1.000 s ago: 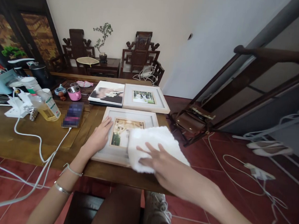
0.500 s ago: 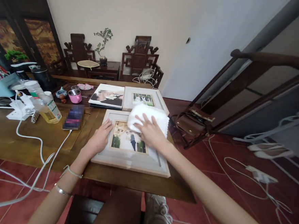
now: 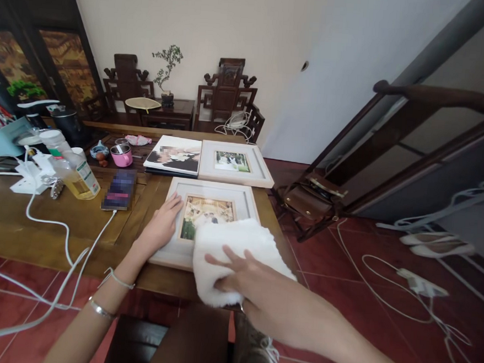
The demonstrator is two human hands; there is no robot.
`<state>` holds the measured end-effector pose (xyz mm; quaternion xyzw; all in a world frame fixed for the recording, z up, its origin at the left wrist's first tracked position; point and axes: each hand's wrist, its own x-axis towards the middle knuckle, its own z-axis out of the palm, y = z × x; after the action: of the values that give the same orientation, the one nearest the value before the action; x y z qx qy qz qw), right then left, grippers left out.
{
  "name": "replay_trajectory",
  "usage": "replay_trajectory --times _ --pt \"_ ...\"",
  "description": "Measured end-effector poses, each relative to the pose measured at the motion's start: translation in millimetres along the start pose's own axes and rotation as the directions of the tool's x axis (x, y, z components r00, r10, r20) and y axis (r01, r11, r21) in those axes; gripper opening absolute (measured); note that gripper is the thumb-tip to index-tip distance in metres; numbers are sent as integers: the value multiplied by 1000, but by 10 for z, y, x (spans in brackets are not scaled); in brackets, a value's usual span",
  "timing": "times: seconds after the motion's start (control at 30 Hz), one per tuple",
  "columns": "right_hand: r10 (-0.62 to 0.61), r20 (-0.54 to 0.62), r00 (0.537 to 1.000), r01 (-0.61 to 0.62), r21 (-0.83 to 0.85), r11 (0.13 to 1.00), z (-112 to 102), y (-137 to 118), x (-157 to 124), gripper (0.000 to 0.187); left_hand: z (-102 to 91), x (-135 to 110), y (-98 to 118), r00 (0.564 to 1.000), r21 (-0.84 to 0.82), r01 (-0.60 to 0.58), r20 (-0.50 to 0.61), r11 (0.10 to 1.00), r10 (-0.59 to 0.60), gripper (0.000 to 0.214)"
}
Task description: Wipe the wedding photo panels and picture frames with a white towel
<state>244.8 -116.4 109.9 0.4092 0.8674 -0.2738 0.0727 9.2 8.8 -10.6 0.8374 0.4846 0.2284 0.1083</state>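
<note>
A light wooden picture frame [image 3: 233, 191] with a pale mat and a wedding photo lies flat at the table's near right corner. My left hand [image 3: 162, 223] holds the frame's left edge, its fingers laid close together over the border. Under my right hand [image 3: 246, 273] is a fluffy white cloth [image 3: 238, 239], which I grip with the fingers partly spread. The cloth covers the lower right of the frame and hangs over its near edge. Touching the far side is a second framed photo [image 3: 232, 162], beside a photo album [image 3: 173, 154] with a picture on its cover.
On the wooden table [image 3: 76, 231] to the left are a phone [image 3: 119, 189] on a charging cable, a bottle of yellow liquid [image 3: 80, 178], a power strip [image 3: 35, 175] and a pink mug [image 3: 121, 155]. A brown bag [image 3: 309, 200] rests on a chair at right.
My right hand has drawn the white cloth toward me, from the frame's upper right to its lower right and near edge. The left hand has stayed in place.
</note>
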Motion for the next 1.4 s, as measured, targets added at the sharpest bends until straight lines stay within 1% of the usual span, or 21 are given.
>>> replay_trajectory --times 0.03,0.1,0.17,0.23,0.3,0.37,0.43,0.5,0.57,0.63,0.73,0.8,0.9,0.97,1.0,1.07,1.17,1.23,1.3,1.37,1.4 --pt "-7 4 1000 7 19 1000 15 -38 -12 67 0 0 4 1000 -1 1 0 1000 -1 62" --pt "-13 -49 999 13 11 1000 70 -38 65 67 -5 1 17 1000 -2 3 -1 1000 -3 62" --pt "-15 -158 987 6 -52 999 136 71 241 68 -13 3 32 1000 0 2 2 1000 -2 62" --pt "-17 -277 961 -26 -151 988 162 278 470 68 -23 6 45 1000 3 2 11 1000 -2 63" --pt "-19 -380 925 -85 -254 963 109 539 711 66 -35 7 56 1000 2 1 27 1000 -1 63" --pt "-16 -462 887 -157 -334 929 -13 791 936 61 -45 5 64 999 -4 6 39 1000 -6 62" --pt "-13 -512 859 -216 -385 897 -148 974 1121 57 -53 2 70 999 -11 9 41 1000 -9 62" --pt "-20 -523 852 -233 -414 880 -229 1052 1238 55 -57 1 77 999 -16 14 32 1000 -14 62" --pt "-38 -488 872 -198 -424 883 -220 1017 1258 56 -60 3 86 999 -17 21 24 1000 -21 62" --pt "-51 -424 904 -136 -399 907 -140 881 1161 60 -64 8 98 999 -16 38 23 999 -37 62" --pt "-71 -280 957 -11 -281 960 -13 551 819 65 -72 16 115 998 -21 50 43 999 -49 62" --pt "-108 -149 983 85 -157 984 8 304 523 66 -76 15 121 998 -29 47 46 998 -46 61" --pt "-119 6 993 119 -11 993 -41 3 151 62 -78 10 123 998 -32 47 39 998 -46 60" --pt "-115 46 992 114 15 993 -67 -92 45 61 -78 7 122 998 -29 49 42 998 -48 59" --pt "-112 40 993 111 15 994 -66 -97 46 61 -80 6 122 998 -28 48 42 998 -47 58" --pt "-93 -22 995 93 -3 996 -38 -12 149 63 -87 4 126 999 -31 40 37 999 -39 57" --pt "-39 -206 978 16 -114 993 5 297 484 65 -110 -6 147 999 -55 13 35 998 -11 54" --pt "7 -336 942 -83 -214 973 -18 532 757 64 -131 -16 171 999 -87 1 34 996 2 51" --pt "53 -448 893 -190 -266 945 -83 700 1013 61 -152 -22 200 1000 -133 1 23 991 2 47" --pt "68 -496 865 -234 -280 931 -155 749 1212 60 -172 -21 232 1000 -183 2 -13 983 -4 46" --pt "58 -483 874 -221 -288 932 -179 725 1280 60 -182 -19 248 999 -206 3 -44 979 -12 47"
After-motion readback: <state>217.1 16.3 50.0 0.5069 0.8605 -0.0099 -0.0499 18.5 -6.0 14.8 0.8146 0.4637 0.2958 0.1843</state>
